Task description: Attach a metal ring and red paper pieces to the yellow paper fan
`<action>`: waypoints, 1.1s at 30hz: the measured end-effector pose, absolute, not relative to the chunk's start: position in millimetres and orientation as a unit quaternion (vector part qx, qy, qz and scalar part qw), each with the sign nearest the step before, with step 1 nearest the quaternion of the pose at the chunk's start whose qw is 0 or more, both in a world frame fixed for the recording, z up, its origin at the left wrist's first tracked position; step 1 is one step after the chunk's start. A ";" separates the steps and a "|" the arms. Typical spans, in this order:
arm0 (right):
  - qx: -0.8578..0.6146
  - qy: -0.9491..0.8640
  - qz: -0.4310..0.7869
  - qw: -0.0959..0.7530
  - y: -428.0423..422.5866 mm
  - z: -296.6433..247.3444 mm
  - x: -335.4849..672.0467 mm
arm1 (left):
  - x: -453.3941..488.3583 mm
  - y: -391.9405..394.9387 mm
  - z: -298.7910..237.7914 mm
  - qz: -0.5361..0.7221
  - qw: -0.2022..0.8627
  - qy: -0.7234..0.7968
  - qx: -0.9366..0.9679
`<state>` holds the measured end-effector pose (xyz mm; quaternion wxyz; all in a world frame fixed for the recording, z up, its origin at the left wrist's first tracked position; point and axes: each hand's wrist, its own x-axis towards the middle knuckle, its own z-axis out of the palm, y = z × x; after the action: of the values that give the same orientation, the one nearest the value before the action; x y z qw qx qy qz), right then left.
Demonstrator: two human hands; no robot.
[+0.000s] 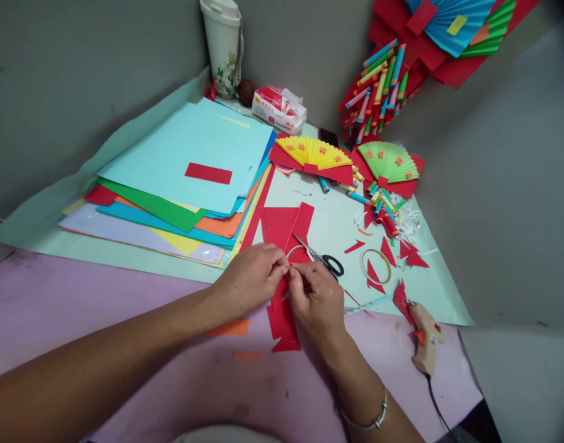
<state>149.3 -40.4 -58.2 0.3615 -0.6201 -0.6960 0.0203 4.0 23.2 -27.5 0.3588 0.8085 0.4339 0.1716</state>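
My left hand (257, 277) and my right hand (319, 301) meet fingertip to fingertip over the table. Between them they pinch a small piece of red paper (290, 265), mostly hidden by the fingers; its shape is hard to make out. Scissors (316, 253) with black handles lie just beyond my right hand, blades parted, on red paper (280, 225). More cut red paper (284, 326) lies beneath my hands. A ring of tape (375, 266) rests to the right among red scraps (414, 253).
Coloured sheets (185, 160) are stacked at left. Behind stand a lidded cup (223, 46) and a tissue pack (279, 109). A yellow paper fan (314, 152) and a green paper fan (388, 161) lie at the back. A corded glue gun (427, 338) lies at right.
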 end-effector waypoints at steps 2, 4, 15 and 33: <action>-0.620 -0.694 0.027 0.364 -40.3 -57.9 149.6 | 4.3 23.2 -27.6 0.170 0.361 0.436 0.807; -0.619 -0.696 0.033 0.362 -40.1 -57.7 150.5 | 4.2 23.0 -28.6 0.169 0.359 0.435 0.808; -0.606 -0.727 0.004 0.323 -38.5 -57.0 152.8 | 4.1 22.7 -31.8 0.176 0.336 0.425 0.822; -0.640 -0.670 0.095 0.363 -38.0 -57.6 152.8 | 5.0 23.0 -28.3 0.166 0.386 0.437 0.796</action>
<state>152.8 -38.0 -57.6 0.3635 -0.6402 -0.6700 0.0954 5.0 23.0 -28.3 0.3856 0.7958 0.4366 0.1655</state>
